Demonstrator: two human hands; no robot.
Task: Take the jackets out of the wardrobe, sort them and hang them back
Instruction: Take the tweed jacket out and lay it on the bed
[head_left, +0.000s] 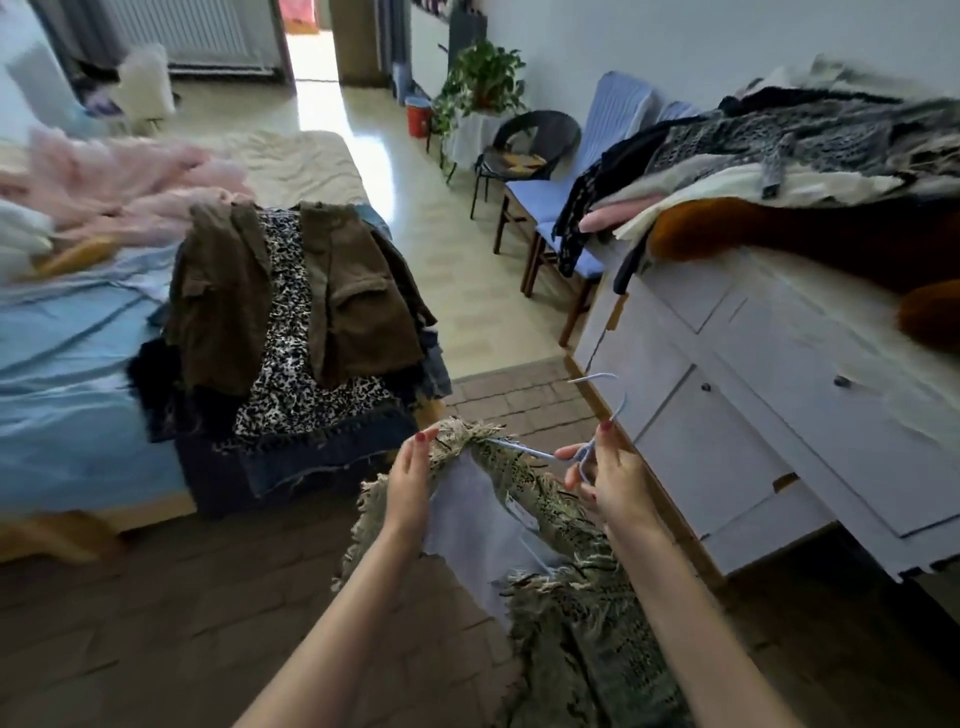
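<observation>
A fringed tweed jacket (566, 525) is being fitted onto or taken off a pale blue hanger (597, 415); which of the two cannot be told, and by judgement the next move calls for the hanger arm to be worked along inside the shoulder while the cloth is kept taut. To the left, the jacket's fringed shoulder edge is held by the left hand (410, 483), its grip narrow with fingers curled over the cloth; further left, other jackets (291, 306) lie piled on the bed (67, 364). To the right, the hanger's neck just below the hook is pinched in the closed grip of the right hand (608, 473), with the jacket hanging between and below both hands.
</observation>
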